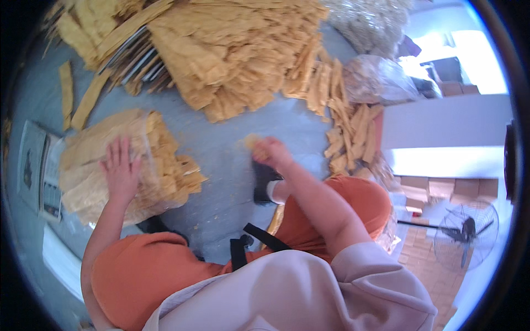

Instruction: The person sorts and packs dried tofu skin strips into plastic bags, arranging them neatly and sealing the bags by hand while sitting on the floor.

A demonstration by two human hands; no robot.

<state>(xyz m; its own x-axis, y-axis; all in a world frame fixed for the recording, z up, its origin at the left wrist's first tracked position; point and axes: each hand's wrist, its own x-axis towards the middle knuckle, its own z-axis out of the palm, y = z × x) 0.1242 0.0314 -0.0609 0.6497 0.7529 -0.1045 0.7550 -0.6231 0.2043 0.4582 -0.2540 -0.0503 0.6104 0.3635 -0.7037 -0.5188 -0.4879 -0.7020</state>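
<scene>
At the left lies a clear plastic bag [94,185] packed with yellow dried sheets that look like tofu skin. Its mouth faces right, and sheet ends [179,174] stick out of it. My left hand [122,168] rests flat on top of the bag, fingers spread. To the right of the bag, over the floor, my right hand [271,152] is closed on a small piece of tofu skin [251,141], which is blurred. A large heap of the same yellow sheets [232,55] lies beyond both hands.
Loose strips [353,135] trail from the heap on the right. Filled clear bags [381,80] stand at the back right. A standing fan [466,229] is at the far right, and a flat printed panel [36,168] at the left. My shoe [265,185] is below my right hand.
</scene>
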